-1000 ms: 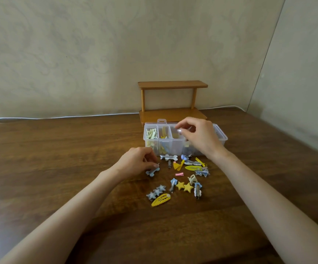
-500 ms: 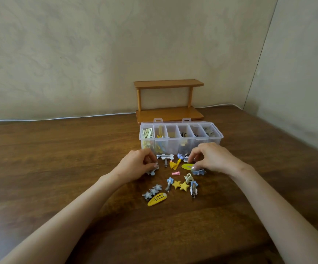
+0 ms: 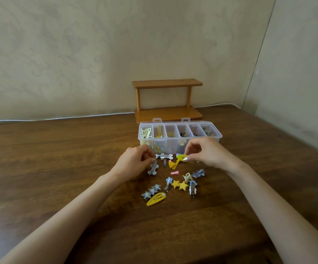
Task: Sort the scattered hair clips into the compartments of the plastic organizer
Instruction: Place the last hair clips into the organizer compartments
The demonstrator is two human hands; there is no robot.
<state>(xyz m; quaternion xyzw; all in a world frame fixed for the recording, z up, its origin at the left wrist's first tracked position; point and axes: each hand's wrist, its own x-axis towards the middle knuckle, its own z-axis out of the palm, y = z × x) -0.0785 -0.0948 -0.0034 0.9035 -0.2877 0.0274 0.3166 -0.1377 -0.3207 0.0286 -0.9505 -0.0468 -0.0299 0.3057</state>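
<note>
Right hand [image 3: 209,155]: fingers pinch yellow clip [image 3: 181,156] (likely light, stiff, slick; best held by its edges).
Left hand [image 3: 133,164]: fingers pinch blue clip [image 3: 153,170].
Organizer [image 3: 170,138]: just beyond fingers.

Plastic organizer [image 3: 180,139]: one
Compartments [image 3: 170,129]: six
Yellow stars [image 3: 175,184] [image 3: 183,186]: two
Pink clip [image 3: 174,173]: one
Held clips [image 3: 153,169] [image 3: 181,156]: two
Wooden shelf [image 3: 167,83]: one
Hands [image 3: 133,164] [image 3: 209,155]: two

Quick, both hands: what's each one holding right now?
Left hand: pinching the grey-blue clip.
Right hand: pinching the yellow oval clip.
</note>
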